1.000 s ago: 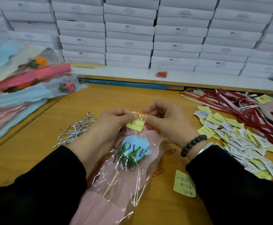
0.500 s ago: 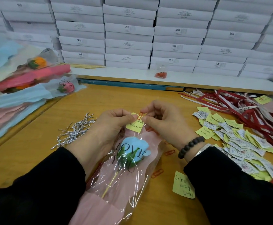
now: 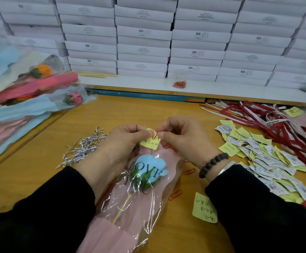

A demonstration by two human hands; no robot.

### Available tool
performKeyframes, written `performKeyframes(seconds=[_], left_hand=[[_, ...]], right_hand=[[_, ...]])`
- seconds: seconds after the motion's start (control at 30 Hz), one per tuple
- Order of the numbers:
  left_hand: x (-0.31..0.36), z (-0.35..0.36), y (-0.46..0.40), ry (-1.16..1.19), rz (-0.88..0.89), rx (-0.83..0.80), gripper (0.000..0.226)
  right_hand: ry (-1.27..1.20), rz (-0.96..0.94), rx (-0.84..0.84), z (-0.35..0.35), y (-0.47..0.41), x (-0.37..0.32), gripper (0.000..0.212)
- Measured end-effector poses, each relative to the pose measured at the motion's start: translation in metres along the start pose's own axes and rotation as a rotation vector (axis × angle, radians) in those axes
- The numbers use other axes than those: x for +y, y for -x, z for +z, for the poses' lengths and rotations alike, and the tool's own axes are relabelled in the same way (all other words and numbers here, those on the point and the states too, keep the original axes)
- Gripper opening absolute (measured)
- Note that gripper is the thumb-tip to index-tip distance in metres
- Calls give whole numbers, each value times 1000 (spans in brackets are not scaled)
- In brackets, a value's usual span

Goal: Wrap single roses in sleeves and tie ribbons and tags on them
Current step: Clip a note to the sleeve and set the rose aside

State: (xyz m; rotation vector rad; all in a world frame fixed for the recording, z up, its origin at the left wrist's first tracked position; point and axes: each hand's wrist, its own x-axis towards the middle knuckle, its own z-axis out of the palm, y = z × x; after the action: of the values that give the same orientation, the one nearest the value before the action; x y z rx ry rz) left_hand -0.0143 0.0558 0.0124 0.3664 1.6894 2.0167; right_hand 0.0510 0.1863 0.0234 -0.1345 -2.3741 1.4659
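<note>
A light blue rose [image 3: 151,166] on a yellow stem lies in a pink and clear sleeve [image 3: 168,177] printed "LOVE", pointing away from me on the wooden table [image 3: 130,114]. A yellow handwritten tag [image 3: 150,142] sits at the sleeve's top edge with a red paper clip [image 3: 155,136] over it. My left hand [image 3: 119,145] pinches the tag and sleeve top from the left. From the right, my right hand [image 3: 183,137] pinches the paper clip with thumb and forefinger.
Silver twist ties [image 3: 84,148] lie left of my hands. Wrapped roses [image 3: 32,92] pile up at far left. Yellow tags and printed labels [image 3: 261,152] and red ribbons [image 3: 276,121] cover the right. Loose red clips [image 3: 175,195], another yellow note [image 3: 204,208], a clip bag [image 3: 179,84] and stacked white boxes [image 3: 145,39] behind.
The paper clip has slid a little further down onto the tag and sleeve edge. Both hands stay in almost the same place.
</note>
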Motion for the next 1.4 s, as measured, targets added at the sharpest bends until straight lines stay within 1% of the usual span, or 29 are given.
performKeyframes(seconds=[0.1, 0.17, 0.2, 0.23, 0.27, 0.33, 0.43, 0.5, 0.57, 0.63, 0.67, 0.73, 0.77, 0.83, 0.9, 0.93, 0.97, 1.0, 1.03, 1.07, 1.17, 1.2, 1.23, 1.27, 1.3, 1.4], left_hand=[[1, -1, -1, -31, -7, -18, 18], [2, -4, -2, -69, -30, -70, 10], [3, -6, -2, -84, -51, -112, 14], [5, -9, -2, -99, -82, -158, 25], [6, -11, -2, -109, -112, -203, 31], [12, -13, 0, -133, -149, -292, 27], [19, -19, 4, -187, -213, -437, 24], [21, -23, 5, -225, -267, -539, 31], [20, -25, 7, -286, -305, -672, 46], [17, -23, 9, -330, -321, -774, 53], [15, -21, 10, -331, -328, -807, 53], [13, -16, 11, -293, -312, -827, 33], [12, -15, 11, -254, -294, -801, 25], [12, -15, 8, -158, -270, -695, 19], [12, -18, 5, -107, -226, -521, 12], [13, -19, 3, -88, -208, -418, 12], [12, -21, 1, -55, -187, -316, 10], [12, -22, -1, -7, -163, -221, 6], [13, -22, -3, 41, -134, -140, 4], [14, -22, -5, 80, -106, -67, 5], [14, -25, -12, 120, 3, 125, 10], [14, -25, -13, 132, 33, 171, 11], [14, -26, -15, 145, 62, 214, 9], [14, -25, -15, 162, 87, 255, 6], [14, -26, -16, 178, 112, 293, 7], [16, -27, -17, 241, 172, 348, 14]], right_hand=[[-1, -7, 6, -1, 0, 0, 15], [-3, -8, 9, -3, 1, 0, 14], [-14, -1, 16, -4, 1, 0, 14], [-36, 14, 26, -5, 1, 1, 14], [-65, 34, 40, -7, 0, 1, 14], [-112, 62, 68, -12, 0, 1, 14], [-95, 54, 148, -25, -2, 2, 14], [-76, 56, 222, -37, -1, 5, 14], [-72, 54, 281, -49, -1, 7, 15], [-83, 43, 326, -57, 1, 9, 18], [-78, 41, 344, -60, 1, 11, 20], [-22, 40, 380, -60, -1, 13, 17], [31, 34, 414, -59, -2, 15, 13], [166, 6, 529, -58, -6, 16, 9], [238, -43, 643, -58, -7, 12, 9], [239, -53, 664, -58, -7, 9, 9], [215, -43, 641, -57, -7, 5, 10], [178, -14, 574, -56, -6, 0, 13], [155, 34, 461, -52, -4, -5, 16], [159, 85, 314, -47, -1, -11, 18], [284, 206, -162, -33, 8, -30, 29], [339, 224, -291, -29, 10, -35, 35], [398, 228, -386, -25, 12, -41, 38], [458, 223, -443, -23, 13, -45, 40], [523, 214, -466, -21, 14, -49, 39], [660, 191, -452, -18, 15, -50, 26]])
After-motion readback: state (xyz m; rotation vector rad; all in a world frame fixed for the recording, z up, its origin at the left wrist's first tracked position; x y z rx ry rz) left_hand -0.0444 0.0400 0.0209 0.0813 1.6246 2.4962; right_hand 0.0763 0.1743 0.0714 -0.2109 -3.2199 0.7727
